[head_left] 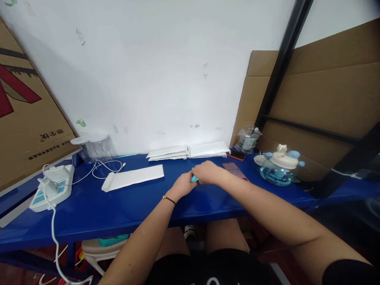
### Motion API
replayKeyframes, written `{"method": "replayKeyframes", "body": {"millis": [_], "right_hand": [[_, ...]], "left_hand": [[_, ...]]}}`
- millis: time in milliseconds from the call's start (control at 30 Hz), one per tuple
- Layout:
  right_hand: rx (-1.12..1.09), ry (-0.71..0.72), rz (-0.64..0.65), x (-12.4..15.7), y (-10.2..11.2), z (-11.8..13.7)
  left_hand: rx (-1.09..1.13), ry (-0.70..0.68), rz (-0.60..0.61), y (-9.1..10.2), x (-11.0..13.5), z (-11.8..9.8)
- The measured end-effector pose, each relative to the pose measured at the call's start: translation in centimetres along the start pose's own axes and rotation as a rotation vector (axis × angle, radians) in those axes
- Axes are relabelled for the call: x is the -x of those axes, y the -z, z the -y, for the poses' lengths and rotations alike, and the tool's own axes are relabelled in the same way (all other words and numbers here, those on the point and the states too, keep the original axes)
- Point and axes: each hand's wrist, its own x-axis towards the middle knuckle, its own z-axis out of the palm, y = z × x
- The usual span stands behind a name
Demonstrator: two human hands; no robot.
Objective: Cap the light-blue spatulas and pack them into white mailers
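Observation:
My left hand [186, 183], with a dark bracelet at the wrist, and my right hand [206, 171] meet above the middle of the blue table [142, 204]. Their fingers are closed around a small light-blue thing [194, 179], mostly hidden, so its kind cannot be made out. To the left of my hands a flat white mailer [135, 178] lies on the tabletop. Just behind them are two low stacks of white mailers, a left stack [168, 152] and a right stack [208, 149], against the wall.
A power strip [55, 190] with white cables and clear plastic jars [99, 148] occupy the left side. A phone [234, 171], another phone [236, 154], a plastic-wrapped cup [247, 139] and a bluish water bottle [279, 168] stand or lie on the right. Cardboard [329, 91] flanks the table.

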Motion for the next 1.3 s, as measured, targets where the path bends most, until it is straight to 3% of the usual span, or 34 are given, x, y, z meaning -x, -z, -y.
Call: {"method": "replayKeyframes", "body": {"millis": [100, 167, 233, 300, 433, 567, 633, 733, 800, 867, 933, 1000, 1100, 1200, 1300], "right_hand": [[0.002, 0.002, -0.067, 1.4, 5.0, -1.5], [-0.158, 0.038, -0.245, 2.5, 7.6, -2.2], [-0.303, 0.007, -0.405, 3.1, 8.4, -2.2], [-0.365, -0.032, -0.459, 2.9, 7.5, -1.3], [-0.493, -0.031, -0.373, 1.3, 3.2, 0.7], [-1.057, -0.012, -0.653, 1.2, -0.1, 0.4], [-1.401, 0.061, -0.683, 1.9, -1.3, 0.2], [-1.632, 0.270, -0.339, 3.2, -2.9, 1.1], [-1.611, 0.209, -0.208, 3.9, -3.8, 2.1], [-1.571, 0.044, -0.263, 4.2, -4.2, 2.7], [-1.603, -0.097, -0.436, 4.3, -4.2, 2.4], [-1.717, -0.165, -0.633, 4.4, -4.1, 1.4], [-1.865, -0.202, -0.838, 4.3, -4.7, -0.3], [-1.888, -0.282, -0.857, 4.2, -6.3, -0.7], [-1.886, -0.353, -0.773, 3.9, -7.9, -0.1]], "left_hand": [[0.250, -0.032, -0.169, -0.4, -0.5, -1.4], [0.373, -0.024, -0.249, -0.7, -0.5, -2.3], [0.459, 0.016, -0.301, -1.3, -0.3, -2.8], [0.518, 0.027, -0.303, -1.9, -0.1, -2.8], [0.573, 0.046, -0.222, -2.9, 0.2, -2.1], [0.836, 0.096, -0.206, -2.3, 0.7, -2.3], [1.057, 0.086, -0.089, -1.6, 1.3, -2.9], [1.129, 0.075, 0.368, -0.6, 2.5, -4.1], [1.016, 0.087, 0.585, 0.1, 3.2, -4.7], [0.863, 0.041, 0.618, 1.1, 3.4, -4.5], [0.618, -0.068, 0.535, 2.8, 3.2, -3.3], [0.276, -0.098, 0.327, 5.3, 2.6, -0.8], [-0.096, 0.105, 0.118, 9.7, 1.9, 4.4], [-0.322, 0.397, 0.134, 13.0, 1.8, 9.5], [-0.348, 0.472, 0.188, 14.4, 2.1, 12.7]]}}
